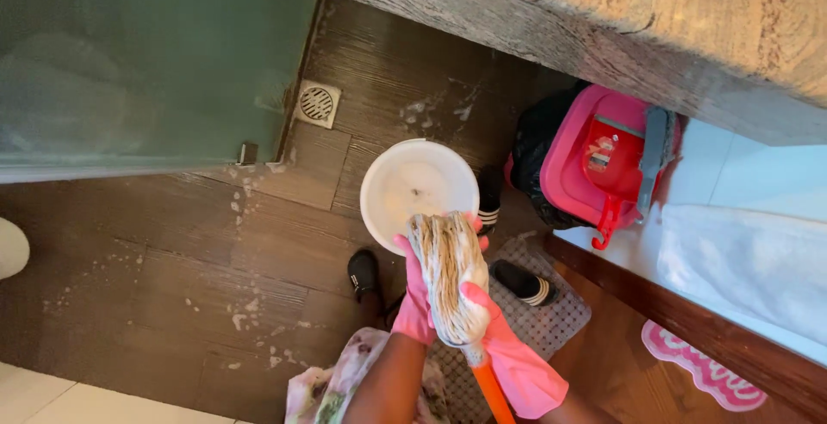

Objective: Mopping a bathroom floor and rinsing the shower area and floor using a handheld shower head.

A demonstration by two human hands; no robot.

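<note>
Both my hands wear pink rubber gloves and grip a string mop head (445, 262) held over a white bucket (392, 208) of cloudy water. My left hand (413, 299) wraps the left side of the beige strands. My right hand (489, 321) clasps the strands low, near where the orange mop handle (493, 394) begins. The strands look twisted tight between the two hands.
Dark wood-look floor with soap suds (250, 312) and a square drain (316, 102). A frosted glass door (138, 62) at upper left. A stone counter (603, 19) at top right, a pink bin with a red dustpan (607, 165) under it. Black slippers (523, 283), a grey mat (551, 316).
</note>
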